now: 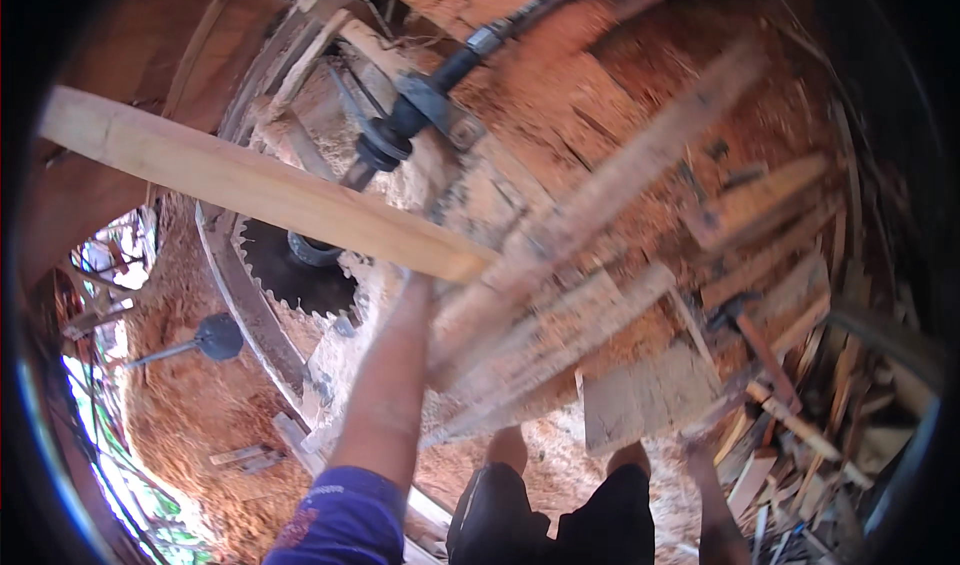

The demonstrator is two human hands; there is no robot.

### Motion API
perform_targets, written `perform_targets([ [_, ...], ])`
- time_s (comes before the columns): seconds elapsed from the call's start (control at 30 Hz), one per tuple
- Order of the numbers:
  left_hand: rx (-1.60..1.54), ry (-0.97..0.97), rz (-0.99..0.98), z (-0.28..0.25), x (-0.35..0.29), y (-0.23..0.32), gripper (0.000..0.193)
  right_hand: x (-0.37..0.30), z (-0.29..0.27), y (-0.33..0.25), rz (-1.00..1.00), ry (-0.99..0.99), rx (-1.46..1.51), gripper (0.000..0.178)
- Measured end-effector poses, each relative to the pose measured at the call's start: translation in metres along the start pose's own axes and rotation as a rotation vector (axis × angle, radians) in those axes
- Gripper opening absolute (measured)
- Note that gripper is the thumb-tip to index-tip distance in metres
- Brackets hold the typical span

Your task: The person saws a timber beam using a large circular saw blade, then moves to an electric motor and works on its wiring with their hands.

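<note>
A long pale wooden plank (pixel 270 190) slants across the left and middle, raised over the saw bench. My left hand (pixel 416 283) is at the plank's near edge, close to its right end; it holds the plank from beneath, and its fingers are hidden behind the wood. Below the plank a toothed circular saw blade (pixel 290 270) shows to the left of my left forearm. My right hand (pixel 699 455) hangs low at the right, near the corner of a short board (pixel 648 397). It is small and blurred, so its fingers cannot be made out.
A drive shaft (pixel 410 115) runs from the blade toward the top. A rough, blurred beam (pixel 620 180) crosses diagonally on the right. A hammer (pixel 765 350) lies near scrap wood (pixel 800 475) at the lower right. Sawdust (pixel 190 405) covers the ground at left.
</note>
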State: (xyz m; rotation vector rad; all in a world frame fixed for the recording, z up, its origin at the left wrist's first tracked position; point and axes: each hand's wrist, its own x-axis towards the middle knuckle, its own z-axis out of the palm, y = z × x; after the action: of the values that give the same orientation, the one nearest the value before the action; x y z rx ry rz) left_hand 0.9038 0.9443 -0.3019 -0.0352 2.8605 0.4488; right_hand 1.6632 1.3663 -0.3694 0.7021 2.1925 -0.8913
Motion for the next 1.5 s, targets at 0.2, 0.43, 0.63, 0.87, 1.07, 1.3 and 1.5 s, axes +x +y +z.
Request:
perform_targets([
  [0.2, 0.086, 0.043, -0.094, -0.040, -0.013, 0.040, 0.028, 0.091, -0.366, -0.574, -0.657, -1.005, 0.216, 0.018],
  [0.43, 0.037, -0.050, -0.160, -0.066, 0.004, 0.082, 0.024, 0.501, -0.453, -0.977, -1.244, 1.252, -0.800, 0.026],
  [0.63, 0.149, 0.191, -0.073, -0.066, 0.015, 0.033, 0.027, 0.599, -0.417, -1.029, -0.752, 0.877, -1.323, 0.018],
  [0.87, 0.073, 0.166, -0.089, -0.072, 0.021, 0.050, 0.023, 0.569, -0.398, -1.031, -1.143, 0.658, -1.170, 0.017],
  [1.07, 0.101, 0.176, -0.076, -0.071, 0.019, 0.048, 0.022, 0.572, -0.387, -1.028, -1.133, 0.715, -1.171, 0.018],
  [1.3, 0.057, 0.211, -0.091, -0.069, 0.019, 0.050, 0.022, 0.574, -0.379, -1.032, -1.132, 0.777, -1.129, 0.017],
  [1.5, 0.092, 0.220, -0.115, -0.066, 0.020, 0.049, 0.024, 0.563, -0.396, -1.029, -1.033, 0.702, -1.158, 0.017],
])
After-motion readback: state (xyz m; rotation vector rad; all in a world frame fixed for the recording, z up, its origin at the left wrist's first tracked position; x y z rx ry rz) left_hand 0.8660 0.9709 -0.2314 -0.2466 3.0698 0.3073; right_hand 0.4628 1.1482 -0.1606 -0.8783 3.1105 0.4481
